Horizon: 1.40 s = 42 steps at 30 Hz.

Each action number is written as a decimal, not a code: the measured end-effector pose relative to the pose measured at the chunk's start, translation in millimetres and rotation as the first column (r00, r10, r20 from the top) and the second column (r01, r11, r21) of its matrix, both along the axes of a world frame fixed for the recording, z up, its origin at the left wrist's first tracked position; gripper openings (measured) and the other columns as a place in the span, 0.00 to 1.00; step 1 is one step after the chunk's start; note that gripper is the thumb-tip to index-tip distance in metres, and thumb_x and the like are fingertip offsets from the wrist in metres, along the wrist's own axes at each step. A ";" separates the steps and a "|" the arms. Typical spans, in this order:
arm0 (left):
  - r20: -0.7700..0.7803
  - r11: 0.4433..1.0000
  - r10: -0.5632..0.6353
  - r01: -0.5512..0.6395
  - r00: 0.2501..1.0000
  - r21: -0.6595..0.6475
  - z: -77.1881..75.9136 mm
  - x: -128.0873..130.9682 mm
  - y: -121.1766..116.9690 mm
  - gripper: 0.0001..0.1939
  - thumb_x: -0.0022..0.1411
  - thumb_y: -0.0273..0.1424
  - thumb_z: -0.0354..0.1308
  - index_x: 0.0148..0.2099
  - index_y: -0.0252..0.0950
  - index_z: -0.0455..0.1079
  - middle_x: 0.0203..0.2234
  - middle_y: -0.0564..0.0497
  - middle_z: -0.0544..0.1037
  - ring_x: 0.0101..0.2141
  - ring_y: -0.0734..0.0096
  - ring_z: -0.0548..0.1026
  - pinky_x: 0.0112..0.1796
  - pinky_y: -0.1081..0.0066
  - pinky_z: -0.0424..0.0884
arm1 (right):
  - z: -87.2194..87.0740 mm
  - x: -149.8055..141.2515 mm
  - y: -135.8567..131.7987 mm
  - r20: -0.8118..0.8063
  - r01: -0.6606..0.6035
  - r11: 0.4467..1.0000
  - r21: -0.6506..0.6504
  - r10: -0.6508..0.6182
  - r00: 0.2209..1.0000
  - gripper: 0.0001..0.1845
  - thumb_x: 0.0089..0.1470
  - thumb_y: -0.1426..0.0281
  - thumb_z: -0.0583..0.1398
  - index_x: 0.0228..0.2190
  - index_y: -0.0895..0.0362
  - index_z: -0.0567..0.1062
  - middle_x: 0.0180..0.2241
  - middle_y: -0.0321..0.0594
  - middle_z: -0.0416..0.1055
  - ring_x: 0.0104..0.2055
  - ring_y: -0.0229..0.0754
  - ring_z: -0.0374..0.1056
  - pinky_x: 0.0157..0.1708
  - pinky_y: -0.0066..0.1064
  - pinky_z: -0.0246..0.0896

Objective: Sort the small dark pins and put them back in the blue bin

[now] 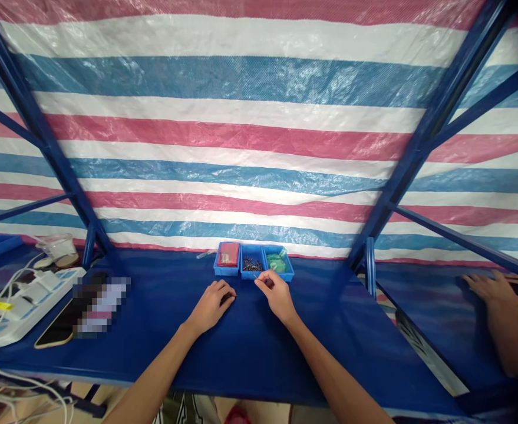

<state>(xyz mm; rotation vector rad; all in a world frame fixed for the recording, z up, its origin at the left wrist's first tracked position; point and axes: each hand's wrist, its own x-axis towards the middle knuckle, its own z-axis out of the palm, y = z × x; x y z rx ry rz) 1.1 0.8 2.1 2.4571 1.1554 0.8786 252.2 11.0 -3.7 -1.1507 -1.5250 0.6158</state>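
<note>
striped tarp (pixel 241 129) backs the station; blue bench top (pixel 152 318) runs below it. white power strip (pixel 38 303) far left, phone (pixel 59 324) just beside. left hand (pixel 211 305) low over bench centre, right hand (pixel 277 295) at the near side of the middle bin (pixel 246 275) and right bin (pixel 286 277). left bin (pixel 226 271) has a red packet (pixel 228 254), right one a green packet (pixel 277 263), middle one dark slim pieces (pixel 250 264). grip: left fingers curled nearly closed, thumb on a dark part (pixel 225 298), count unclear; right thumb and index pinched on a thin part (pixel 256 277), too small to identify. to handle well: light pinch near one end, one at a time, hands low so drops stay put.
</note>
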 end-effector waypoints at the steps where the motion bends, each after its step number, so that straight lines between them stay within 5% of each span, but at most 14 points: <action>1: 0.000 1.000 0.002 -0.002 1.000 0.002 -0.5 -0.1 0.2 0.10 0.76 0.36 0.52 0.46 0.42 0.74 0.43 0.49 0.77 0.44 0.61 0.74 0.50 0.60 0.69 | 0.1 0.6 0.3 0.025 0.008 1.000 0.024 -0.009 1.000 0.16 0.60 0.54 0.64 0.31 0.53 0.75 0.31 0.36 0.72 0.31 0.41 0.66 0.35 0.32 0.64; 8: -0.002 1.000 0.002 -0.002 1.000 -0.006 -2.7 -0.4 1.4 0.09 0.76 0.35 0.53 0.46 0.43 0.75 0.43 0.50 0.77 0.44 0.61 0.73 0.50 0.60 0.69 | 0.5 1.6 1.2 0.131 0.035 0.997 0.073 -0.044 0.990 0.09 0.61 0.61 0.63 0.31 0.53 0.75 0.32 0.34 0.66 0.31 0.41 0.63 0.35 0.33 0.61; 13: 0.000 1.000 -0.005 0.005 1.000 -0.014 -2.8 -0.6 1.9 0.09 0.76 0.35 0.53 0.46 0.43 0.75 0.42 0.50 0.77 0.43 0.62 0.73 0.49 0.60 0.69 | 2.2 -0.2 -0.5 0.010 -0.011 0.999 0.043 0.010 1.000 0.11 0.64 0.59 0.61 0.34 0.52 0.75 0.36 0.37 0.71 0.32 0.41 0.68 0.35 0.33 0.66; 20: 0.004 1.000 -0.001 0.001 1.000 -0.005 -2.0 -0.1 1.3 0.10 0.76 0.36 0.52 0.46 0.43 0.75 0.42 0.49 0.77 0.44 0.61 0.74 0.48 0.60 0.70 | -0.7 -1.5 0.5 -0.169 -0.108 0.987 -0.121 0.087 0.982 0.19 0.63 0.49 0.59 0.38 0.52 0.73 0.35 0.37 0.74 0.26 0.39 0.69 0.21 0.28 0.66; 26: 0.006 1.000 -0.001 0.001 1.000 -0.017 -1.4 -0.4 0.7 0.11 0.76 0.37 0.51 0.46 0.43 0.75 0.43 0.49 0.77 0.44 0.61 0.73 0.50 0.59 0.70 | -5.9 -1.9 2.0 -0.156 -0.095 0.982 -0.163 0.069 0.985 0.23 0.63 0.46 0.60 0.31 0.52 0.69 0.19 0.27 0.61 0.18 0.36 0.59 0.19 0.26 0.58; 30: 0.003 1.000 0.001 -0.001 1.000 -0.026 -2.6 -0.5 1.3 0.11 0.76 0.37 0.52 0.46 0.43 0.74 0.43 0.50 0.77 0.43 0.61 0.73 0.49 0.59 0.69 | -8.4 -1.8 3.9 -0.176 -0.086 0.981 -0.172 0.056 0.983 0.28 0.63 0.43 0.58 0.25 0.53 0.67 0.18 0.27 0.58 0.18 0.34 0.54 0.18 0.26 0.51; 42: 0.007 1.000 0.003 -0.003 1.000 -0.009 -1.8 0.1 0.1 0.12 0.77 0.38 0.51 0.46 0.43 0.74 0.42 0.49 0.77 0.44 0.60 0.73 0.49 0.59 0.69 | -1.4 -2.9 4.9 -0.361 -0.147 0.969 -0.198 0.068 0.930 0.26 0.59 0.44 0.62 0.33 0.55 0.75 0.27 0.35 0.71 0.20 0.34 0.62 0.16 0.24 0.55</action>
